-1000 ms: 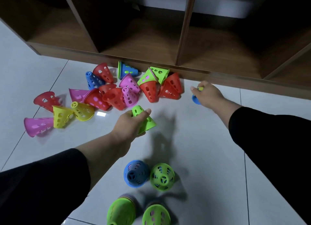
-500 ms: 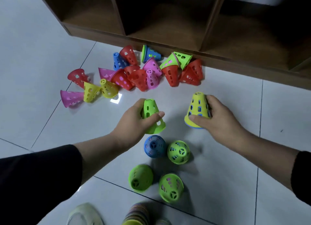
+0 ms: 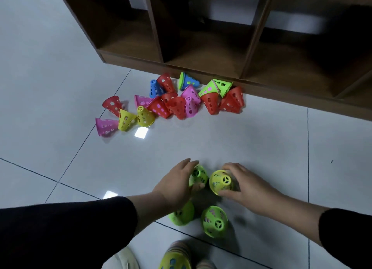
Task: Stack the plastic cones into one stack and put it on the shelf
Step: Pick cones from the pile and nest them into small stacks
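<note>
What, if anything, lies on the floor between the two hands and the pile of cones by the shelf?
Only bare tile with a light reflection, in the head view.

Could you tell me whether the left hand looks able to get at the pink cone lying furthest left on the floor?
Probably yes, once freed: open floor lies between the left hand and the pink cone, but its fingers now grip a green cone.
</note>
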A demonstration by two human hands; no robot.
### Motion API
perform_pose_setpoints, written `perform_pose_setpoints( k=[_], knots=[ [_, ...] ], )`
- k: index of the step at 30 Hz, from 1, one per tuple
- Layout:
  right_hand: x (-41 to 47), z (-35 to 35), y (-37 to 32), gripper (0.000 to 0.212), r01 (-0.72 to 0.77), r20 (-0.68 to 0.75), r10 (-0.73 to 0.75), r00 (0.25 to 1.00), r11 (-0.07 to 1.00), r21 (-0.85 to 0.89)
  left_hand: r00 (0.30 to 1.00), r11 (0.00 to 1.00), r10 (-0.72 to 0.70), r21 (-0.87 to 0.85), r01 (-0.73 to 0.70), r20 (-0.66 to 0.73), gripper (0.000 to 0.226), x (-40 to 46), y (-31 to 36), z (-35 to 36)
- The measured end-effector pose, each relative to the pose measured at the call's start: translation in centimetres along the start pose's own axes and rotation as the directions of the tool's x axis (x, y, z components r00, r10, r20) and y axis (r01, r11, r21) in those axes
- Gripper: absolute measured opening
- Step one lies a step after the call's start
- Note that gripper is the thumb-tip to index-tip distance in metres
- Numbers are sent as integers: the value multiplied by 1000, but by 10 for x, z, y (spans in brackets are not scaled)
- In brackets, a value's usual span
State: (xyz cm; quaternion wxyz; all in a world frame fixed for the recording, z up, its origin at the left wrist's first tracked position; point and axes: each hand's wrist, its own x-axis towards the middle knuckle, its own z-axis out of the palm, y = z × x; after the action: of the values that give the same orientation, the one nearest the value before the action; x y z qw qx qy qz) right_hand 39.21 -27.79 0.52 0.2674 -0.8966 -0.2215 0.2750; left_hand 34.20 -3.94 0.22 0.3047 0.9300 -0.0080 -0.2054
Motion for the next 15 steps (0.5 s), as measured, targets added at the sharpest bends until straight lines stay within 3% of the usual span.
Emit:
perform_pose_setpoints(
  k=[3,6,10,15],
  knots=[
    [12,-19,-20,58,73,12,-72,997,993,-90,999,999,-25,27,25,21,70,12,0,-28],
    [43,-44,-46,49,115,-52,-124,991,982,-150,990,995,-103,-13,102,-100,64,36,-8,-64],
    [110,-64,-67,46,48,-104,-71,992,976,-212,939,977,-198,-135,165,-281,53,83,-29,-96],
    [185,-62,-61,55,-24,-129,-9,992,968,-250,921,957,-282,-151,249,-268,58,139,-48,-107]
  ],
)
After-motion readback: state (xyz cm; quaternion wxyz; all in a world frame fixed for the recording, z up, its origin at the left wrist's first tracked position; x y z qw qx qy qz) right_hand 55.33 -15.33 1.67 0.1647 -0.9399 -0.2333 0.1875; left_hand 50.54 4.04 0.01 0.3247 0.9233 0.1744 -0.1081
